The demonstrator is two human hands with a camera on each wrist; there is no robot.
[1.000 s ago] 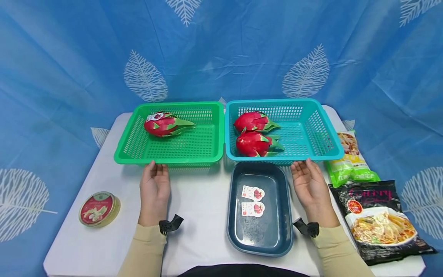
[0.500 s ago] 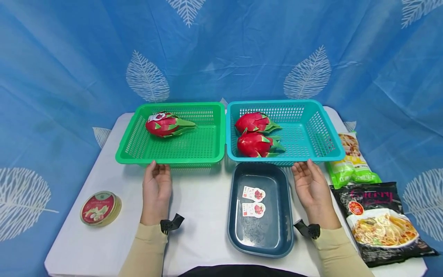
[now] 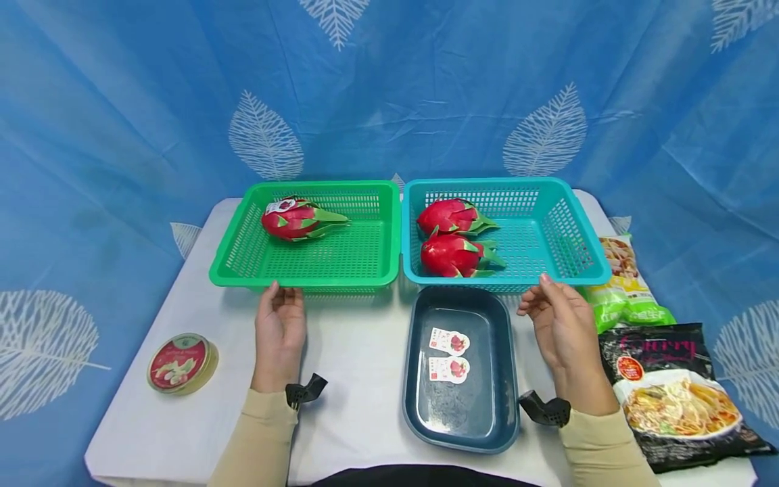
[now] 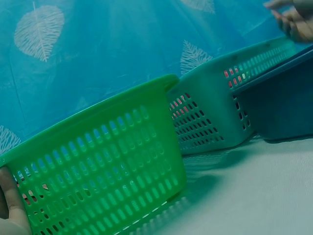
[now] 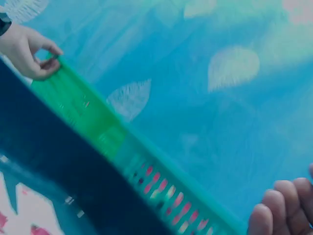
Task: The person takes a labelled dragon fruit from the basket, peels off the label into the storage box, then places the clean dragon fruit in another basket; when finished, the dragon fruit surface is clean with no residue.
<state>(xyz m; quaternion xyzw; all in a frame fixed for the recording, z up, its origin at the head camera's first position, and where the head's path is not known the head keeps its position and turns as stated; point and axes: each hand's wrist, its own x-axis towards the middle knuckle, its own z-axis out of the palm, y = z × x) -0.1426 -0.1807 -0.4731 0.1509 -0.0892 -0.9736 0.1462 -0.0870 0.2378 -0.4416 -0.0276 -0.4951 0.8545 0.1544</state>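
At the near rim of the green basket (image 3: pixel 341 281), my left hand (image 3: pixel 280 335) touches the edge with relaxed fingers. One dragon fruit (image 3: pixel 292 222) with a sticker lies inside that basket. My right hand (image 3: pixel 566 338) is loosely bent, holds nothing, and sits just in front of the turquoise basket (image 3: pixel 572 279); in the right wrist view its fingers (image 5: pixel 274 208) appear at the lower right. Two dragon fruits, one behind (image 3: pixel 449 216) and one in front (image 3: pixel 452 256), lie at that basket's left. Two fruit-picture stickers (image 3: pixel 449 370) lie in the dark blue tub (image 3: pixel 456 419) between the hands.
A round tin (image 3: pixel 181 364) with a red label stands at the left of the white table (image 3: pixel 353 379). Along the right edge lie a green-and-yellow food bag (image 3: pixel 633 297) and a black noodle packet (image 3: pixel 675 399). A blue leaf-print curtain (image 3: pixel 414 95) hangs behind.
My right hand has drawn back slightly from the turquoise basket's rim and turned, thumb uppermost. The left hand stays at the green basket. The whole head view has shifted slightly.
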